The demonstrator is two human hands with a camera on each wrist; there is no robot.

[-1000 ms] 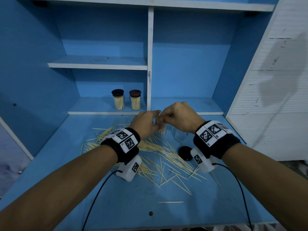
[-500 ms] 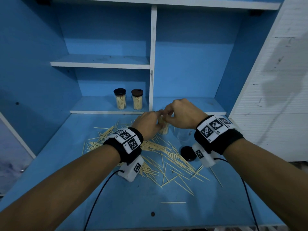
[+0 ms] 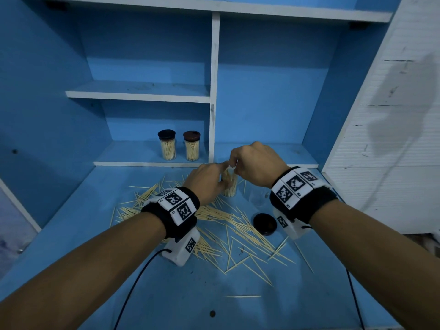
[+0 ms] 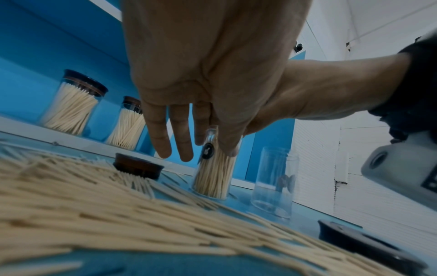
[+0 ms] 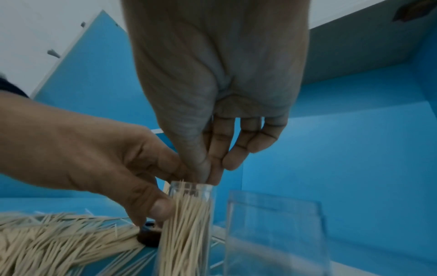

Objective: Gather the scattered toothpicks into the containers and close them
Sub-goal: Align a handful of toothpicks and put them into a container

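Clear round jar [image 3: 229, 184] upright on blue desk [image 3: 95, 234], full of pale toothpicks. Empty glass jar [image 4: 274, 181] just right. Dark round lid [image 3: 265, 223] near. Loose toothpicks [image 3: 238, 232] strewn around jar. Left hand [image 3: 206, 182] grips jar side; right hand [image 3: 256, 164] fingertips pinched together at jar mouth. Two lidded jars [image 3: 179, 145] behind.

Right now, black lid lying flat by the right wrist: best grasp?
Take the black lid by its rim, pinching opposite edges from straight above. It lies flat on the blue surface, low and round, so no side gives a purchase beneath it. Come from its right, where no toothpicks crowd the edge.
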